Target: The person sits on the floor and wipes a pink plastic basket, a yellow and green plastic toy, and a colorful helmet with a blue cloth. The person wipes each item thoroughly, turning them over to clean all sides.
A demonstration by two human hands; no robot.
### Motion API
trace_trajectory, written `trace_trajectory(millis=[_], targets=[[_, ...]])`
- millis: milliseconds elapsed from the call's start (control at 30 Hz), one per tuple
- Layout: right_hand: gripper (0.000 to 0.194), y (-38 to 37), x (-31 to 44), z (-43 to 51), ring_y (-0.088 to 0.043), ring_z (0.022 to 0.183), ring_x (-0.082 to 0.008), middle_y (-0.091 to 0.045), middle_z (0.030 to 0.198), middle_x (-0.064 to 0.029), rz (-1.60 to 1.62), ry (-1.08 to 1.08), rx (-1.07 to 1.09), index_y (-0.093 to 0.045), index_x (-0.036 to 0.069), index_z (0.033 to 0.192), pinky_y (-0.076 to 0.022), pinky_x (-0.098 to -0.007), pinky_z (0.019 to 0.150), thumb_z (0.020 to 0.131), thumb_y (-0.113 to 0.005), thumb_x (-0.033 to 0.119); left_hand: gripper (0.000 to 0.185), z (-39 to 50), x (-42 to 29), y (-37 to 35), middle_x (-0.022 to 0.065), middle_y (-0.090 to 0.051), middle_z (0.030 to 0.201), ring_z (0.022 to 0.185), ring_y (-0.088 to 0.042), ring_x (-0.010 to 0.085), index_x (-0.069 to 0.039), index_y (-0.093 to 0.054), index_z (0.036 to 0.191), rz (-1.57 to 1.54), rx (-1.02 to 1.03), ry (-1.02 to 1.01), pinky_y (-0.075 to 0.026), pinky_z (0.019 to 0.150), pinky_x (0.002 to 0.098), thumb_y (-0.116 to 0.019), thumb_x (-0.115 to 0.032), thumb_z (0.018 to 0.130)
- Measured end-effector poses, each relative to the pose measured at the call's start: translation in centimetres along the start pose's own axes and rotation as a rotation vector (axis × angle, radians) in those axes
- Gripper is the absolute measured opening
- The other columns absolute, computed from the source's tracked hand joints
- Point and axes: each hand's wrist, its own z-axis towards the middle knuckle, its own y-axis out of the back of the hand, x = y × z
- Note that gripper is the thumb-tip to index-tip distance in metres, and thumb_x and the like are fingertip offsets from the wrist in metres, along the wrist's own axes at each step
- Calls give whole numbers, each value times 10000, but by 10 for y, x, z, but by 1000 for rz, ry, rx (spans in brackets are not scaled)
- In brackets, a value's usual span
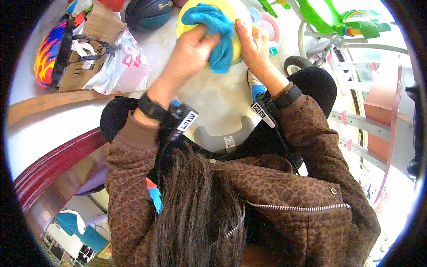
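A blue cloth [218, 36] hangs bunched from my left hand [196, 46], whose fingers are closed on it. Behind and below the cloth is a round yellow object [233, 10], perhaps a ball or basin; its kind is unclear. My right hand [255, 45] is at the yellow object's right side, thumb raised and the other fingers curled. Whether those fingers grip its edge cannot be told. Both wrists wear black straps with attached devices.
Upper left are a cardboard box [103, 26], a white plastic bag [123, 66] and a dark ball [148, 15]. A pink basket [270, 30] lies beyond my right hand. A wheel [297, 65] and metal ladder-like frame [363, 123] stand right, a gray curved piece [213, 137] near my legs.
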Motion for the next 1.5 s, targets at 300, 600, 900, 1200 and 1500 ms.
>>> trace_trajectory(millis=[300,600,900,1200,1500], targets=[[472,7,13,9,-512,485,-58,-537,497,-35,-54,-111,27,-645,14,675,-397,-279,447,861,-570,441,296,6,25,9,108,-560,905,857,-545,281,-98,-665,1012,1146,-142,-429,-483,735,368,-614,-54,724],[492,6,9,5,-576,539,-348,-556,606,-209,-8,-2,-107,-622,25,726,-444,-401,524,933,-408,416,297,6,-20,-26,108,-622,961,932,-595,177,-20,-554,1142,-238,-209,163,-473,797,281,-481,-193,912],[523,21,4,18,-587,587,-373,-568,619,-218,144,-188,-254,-620,18,702,-444,-415,572,939,-392,425,371,-14,-37,-57,175,-555,892,838,-573,354,-36,-563,1140,817,-268,-383,-467,733,419,-612,-224,823],[519,11,-6,26,-528,526,-164,-569,575,-70,452,-301,-310,-636,3,690,-421,-322,519,951,-421,397,205,1,-29,3,182,-551,1007,982,-520,372,-8,-622,955,1283,-212,-491,-417,867,419,-594,-165,826],[496,23,1,29,-519,564,-93,-600,650,-1,592,-424,-398,-649,33,738,-442,-274,538,932,-469,453,453,21,-52,-99,181,-467,1268,1102,-484,355,-20,-494,1254,949,-292,-643,-372,935,433,-584,-165,834]])
